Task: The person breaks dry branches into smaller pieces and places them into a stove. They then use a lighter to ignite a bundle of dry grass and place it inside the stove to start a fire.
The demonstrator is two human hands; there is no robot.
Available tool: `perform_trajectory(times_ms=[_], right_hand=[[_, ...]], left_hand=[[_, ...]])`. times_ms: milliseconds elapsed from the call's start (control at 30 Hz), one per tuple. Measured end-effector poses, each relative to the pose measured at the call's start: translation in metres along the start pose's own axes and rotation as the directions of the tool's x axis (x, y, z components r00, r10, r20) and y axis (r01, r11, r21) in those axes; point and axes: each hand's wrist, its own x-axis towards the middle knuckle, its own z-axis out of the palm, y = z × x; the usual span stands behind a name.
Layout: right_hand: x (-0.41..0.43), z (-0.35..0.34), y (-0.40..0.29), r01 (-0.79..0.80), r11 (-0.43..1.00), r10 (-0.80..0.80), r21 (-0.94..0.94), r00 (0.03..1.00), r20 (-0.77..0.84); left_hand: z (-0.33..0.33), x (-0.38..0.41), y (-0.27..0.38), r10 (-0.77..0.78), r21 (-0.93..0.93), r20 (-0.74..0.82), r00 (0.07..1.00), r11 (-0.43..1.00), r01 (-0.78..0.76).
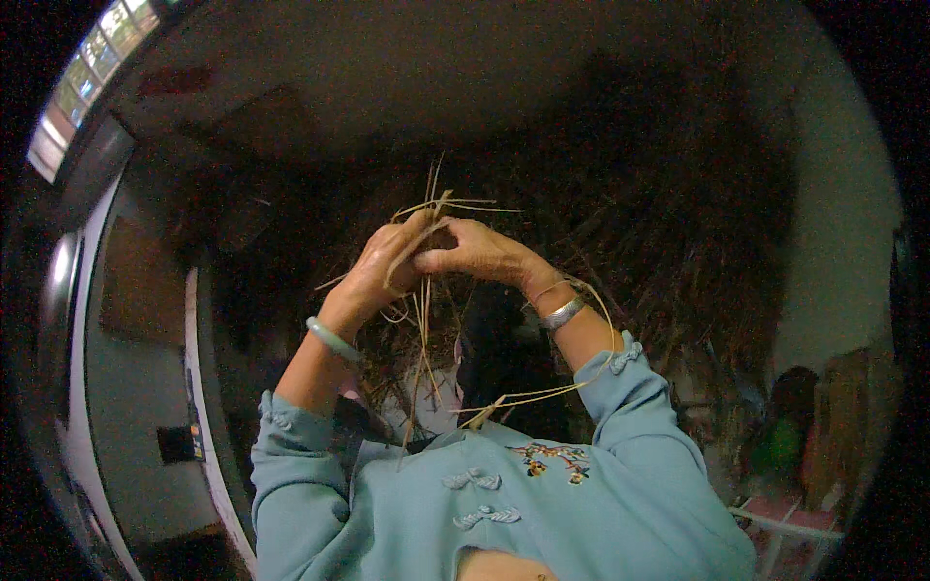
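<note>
Several thin, pale straw-like strands [423, 312] pass between my two hands, with loose ends sticking out above and below. My left hand [381, 254] is closed around them, its back towards me and a pale green bangle on the wrist. From the other side, my right hand [479, 250] pinches the strands between thumb and fingers, touching the left. A longer yellowish strand [609, 319] loops around outside my right wrist, past a silver cuff, and runs back to a bent end in front of my chest. The fingers partly hide where the strands meet.
Beyond my hands spreads a big dark heap of dry stalks [654, 254], poorly lit. To the left are a pale upright edge [200, 407] and a brown panel [142, 283]. At lower right is a pinkish surface with a white edge [792, 526], near a green object [777, 450].
</note>
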Motion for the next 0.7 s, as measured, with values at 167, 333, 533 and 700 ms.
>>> perform_trajectory(times_ms=[167, 333, 533, 700], right_hand=[[-0.007, -0.003, 0.051, 0.139, 0.976, -0.138, -0.169, 0.99, 0.016], [-0.017, 0.007, 0.065, 0.168, 0.971, -0.188, -0.17, 0.976, -0.112], [-0.029, -0.028, 0.025, 0.273, 0.896, -0.338, -0.35, 0.931, -0.138], [-0.026, -0.093, 0.04, 0.215, 0.844, -0.314, -0.492, 0.941, -0.127]], left_hand=[[0.005, 0.005, 0.003, -0.032, 0.162, 0.177, 0.984, 0.987, 0.003], [0.007, 0.008, 0.001, 0.182, 0.173, 0.182, 0.966, 0.962, -0.213], [0.0, 0.038, 0.03, -0.018, 0.084, 0.136, 0.991, 0.996, 0.007], [-0.013, 0.033, 0.034, -0.289, -0.301, 0.158, 0.944, 0.897, 0.325]])
